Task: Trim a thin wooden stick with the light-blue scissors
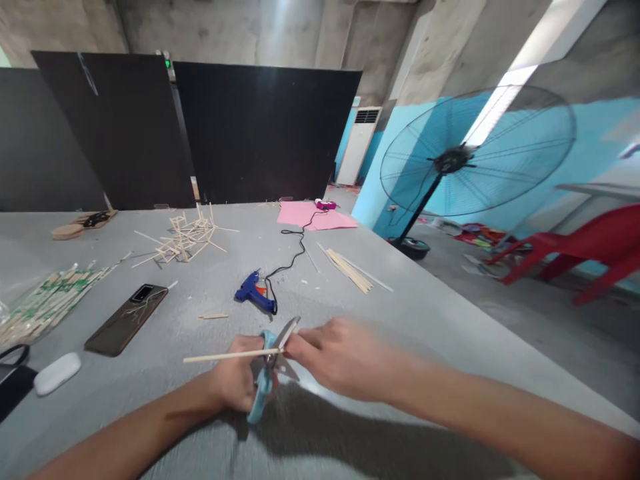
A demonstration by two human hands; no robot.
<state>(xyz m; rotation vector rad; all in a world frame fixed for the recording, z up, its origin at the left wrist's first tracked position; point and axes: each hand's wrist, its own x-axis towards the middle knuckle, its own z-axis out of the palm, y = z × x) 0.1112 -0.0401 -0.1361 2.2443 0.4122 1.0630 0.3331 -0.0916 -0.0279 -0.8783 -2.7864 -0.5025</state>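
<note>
Grey tabletop [425, 320], stick [225, 357] crosswise, free end left

Some bits are hard to see.
The right hand [345, 357] is blurry and hides one end of the thin stick [215, 358]. The scissors [271, 363] cover part of the left hand [240, 377]. Only some of the red chair [600, 241] and the black thing [16, 390] shows. I can't tell what the little pink thing [326, 205] is.
</note>
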